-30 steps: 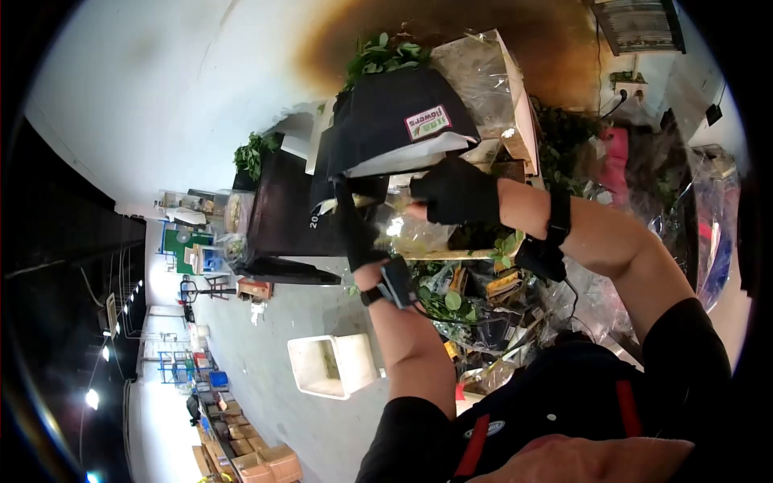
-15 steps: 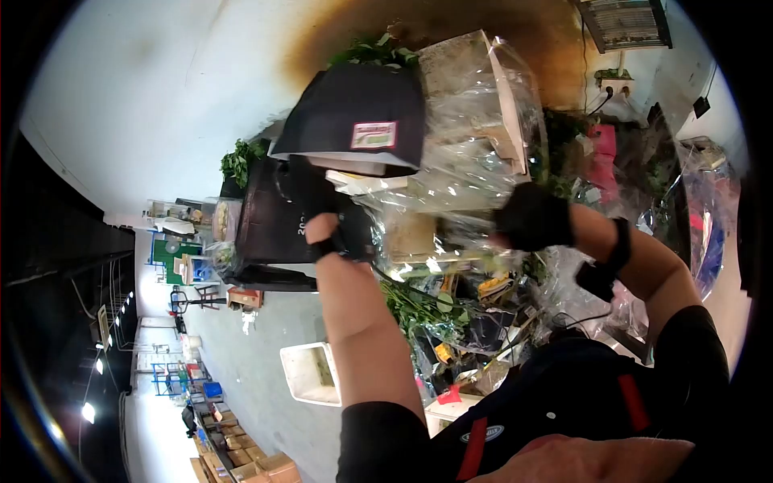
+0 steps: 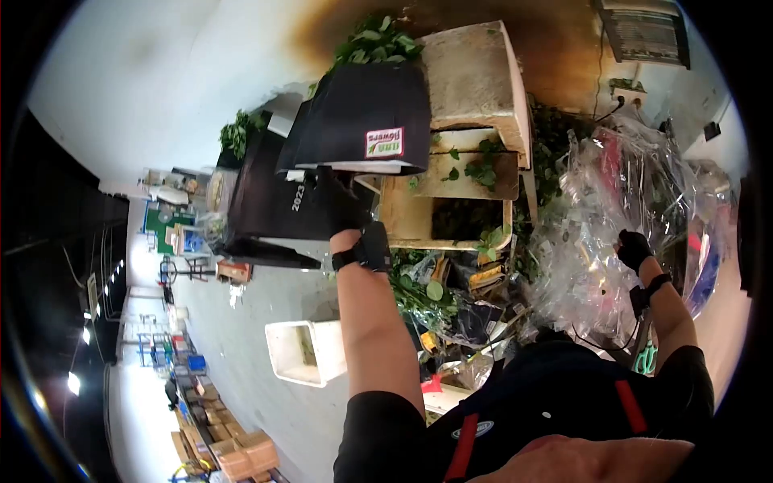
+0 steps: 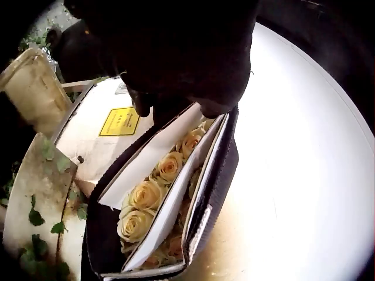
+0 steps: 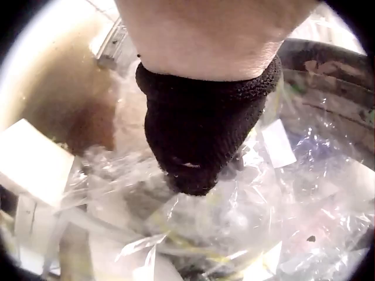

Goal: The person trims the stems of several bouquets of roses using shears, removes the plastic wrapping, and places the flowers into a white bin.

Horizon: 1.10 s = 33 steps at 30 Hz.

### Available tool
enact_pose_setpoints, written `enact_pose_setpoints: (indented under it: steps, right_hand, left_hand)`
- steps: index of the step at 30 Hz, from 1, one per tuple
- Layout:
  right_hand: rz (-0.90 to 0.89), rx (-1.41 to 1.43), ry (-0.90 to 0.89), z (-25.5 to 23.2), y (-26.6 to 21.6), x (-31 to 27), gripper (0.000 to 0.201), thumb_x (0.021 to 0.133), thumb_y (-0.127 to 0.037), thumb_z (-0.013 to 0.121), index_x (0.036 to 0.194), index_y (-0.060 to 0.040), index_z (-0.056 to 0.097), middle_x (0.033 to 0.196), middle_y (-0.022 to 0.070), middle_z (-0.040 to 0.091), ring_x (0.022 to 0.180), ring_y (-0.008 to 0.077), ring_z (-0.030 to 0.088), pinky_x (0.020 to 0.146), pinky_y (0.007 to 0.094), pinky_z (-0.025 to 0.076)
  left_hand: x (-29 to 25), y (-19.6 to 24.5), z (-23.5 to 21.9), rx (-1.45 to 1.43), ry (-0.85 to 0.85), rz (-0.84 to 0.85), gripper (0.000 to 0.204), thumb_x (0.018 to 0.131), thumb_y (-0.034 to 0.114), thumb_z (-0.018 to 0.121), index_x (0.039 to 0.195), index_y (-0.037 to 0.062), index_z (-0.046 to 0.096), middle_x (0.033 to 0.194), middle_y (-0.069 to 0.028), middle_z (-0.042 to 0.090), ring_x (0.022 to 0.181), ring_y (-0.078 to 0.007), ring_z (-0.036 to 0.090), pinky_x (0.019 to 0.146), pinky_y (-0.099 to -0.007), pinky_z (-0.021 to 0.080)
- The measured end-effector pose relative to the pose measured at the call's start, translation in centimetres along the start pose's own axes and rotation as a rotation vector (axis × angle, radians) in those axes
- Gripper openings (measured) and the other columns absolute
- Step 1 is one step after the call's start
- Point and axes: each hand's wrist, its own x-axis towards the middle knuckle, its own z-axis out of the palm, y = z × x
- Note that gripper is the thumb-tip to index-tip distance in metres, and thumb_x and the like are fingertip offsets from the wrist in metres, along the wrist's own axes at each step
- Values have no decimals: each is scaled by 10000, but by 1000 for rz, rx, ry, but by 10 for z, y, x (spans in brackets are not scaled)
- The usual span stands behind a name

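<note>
A bunch of cream roses [image 4: 146, 194] stands in a black wrapper [image 3: 354, 113] with a pink-edged flower label [image 3: 385, 143]. White card sheets [image 4: 167, 225] separate the rows of blooms. My black-gloved left hand [image 3: 340, 203] grips the wrapper at its open, bloom end; in the left wrist view the gloved fingers overlap its upper edge. Out to the right, my gloved right hand [image 3: 634, 249] has curled fingers at a large crumpled spread of clear plastic wrap [image 3: 576, 266]. In the right wrist view that wrap bunches round the fist, and the fingertips are hidden.
Pale, dirty boxes [image 3: 467, 76] and an open bin with leaves [image 3: 403, 241] stand beside the bunch. A dark box marked 2023 [image 3: 270, 197] is to the left. Below lie leafy stems and litter [image 3: 423, 298], a white tub [image 3: 306, 354] and green-handled scissors [image 3: 646, 358].
My right hand has swung far right with the clear plastic wrap, uncovering the boxes and bin. The black-wrapped bunch has shifted left since a second ago, my left hand staying at its end.
</note>
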Motion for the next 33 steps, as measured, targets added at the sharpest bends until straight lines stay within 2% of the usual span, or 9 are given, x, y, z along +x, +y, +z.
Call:
enact_pose_setpoints:
  steps: [2, 7, 14, 16, 19, 22, 28, 29, 33]
  right_hand:
    - [-191, -239, 126, -34, -50, 11, 253, 682, -268, 664, 797, -56, 588, 838, 154, 580, 838, 357, 559, 722, 444, 462]
    - [-566, 0, 402, -52, -129, 37, 311, 676, -115, 666, 952, -45, 540, 972, 134, 561, 948, 346, 527, 792, 424, 437]
    - [-825, 7, -21, 37, -124, 31, 229, 732, -159, 658, 915, -43, 583, 896, 147, 592, 868, 346, 569, 768, 402, 461]
    - [-708, 50, -387, 73, -103, 20, 163, 698, -65, 615, 856, -49, 577, 800, 137, 595, 753, 306, 595, 682, 356, 480]
    - [-645, -211, -796, 140, -48, 19, 121, 697, -141, 623, 764, -47, 583, 722, 148, 604, 715, 340, 591, 647, 389, 481]
    - [-853, -582, -953, 107, -162, -43, 154, 741, -196, 562, 755, -51, 612, 766, 188, 627, 776, 369, 604, 691, 422, 491]
    - [-1163, -754, -790, 206, -234, -68, 227, 803, -201, 473, 746, -36, 617, 801, 211, 630, 790, 377, 606, 672, 435, 484]
    - [-1185, -615, -764, 206, -262, -94, 216, 780, -211, 504, 735, -24, 603, 784, 224, 618, 780, 395, 597, 653, 448, 475]
    - [-1310, -666, -734, 275, -304, -184, 126, 770, -146, 543, 755, -26, 579, 681, 148, 554, 638, 298, 551, 578, 383, 447]
  left_hand:
    - [-5, 0, 2, 225, 74, 13, 504, 770, 30, 630, 1232, -2, 431, 1141, -164, 540, 1015, -274, 564, 837, -329, 467]
    - [-67, -26, 62, -1233, 551, -580, 391, 879, 71, 562, 1255, 50, 458, 1162, -86, 528, 988, -193, 555, 823, -321, 466]
    - [-296, 77, 19, -840, 153, -719, 298, 861, 162, 629, 1116, 14, 582, 962, -84, 641, 794, -172, 604, 716, -305, 497]
    - [-389, 89, -10, -565, -216, -898, 315, 832, 218, 659, 1073, 21, 612, 980, -138, 648, 842, -238, 627, 738, -321, 496]
    - [-549, 122, -37, -493, -188, -1046, 304, 806, 262, 655, 980, 14, 631, 929, -182, 637, 827, -323, 615, 732, -359, 494]
    - [-675, 180, -103, -331, -147, -1381, 261, 818, 249, 609, 909, 5, 619, 889, -172, 622, 830, -326, 598, 736, -376, 492]
    - [-917, 347, -148, -253, -166, -1781, 413, 775, 335, 601, 1011, -3, 632, 969, -208, 649, 935, -323, 620, 823, -366, 488]
    - [-889, 362, -190, -413, 51, -2100, 365, 787, 318, 588, 970, 6, 638, 943, -191, 654, 903, -326, 621, 806, -375, 491]
    - [-985, 461, -214, -418, 190, -2090, 291, 809, 293, 563, 885, 21, 631, 877, -173, 651, 844, -328, 617, 755, -402, 488]
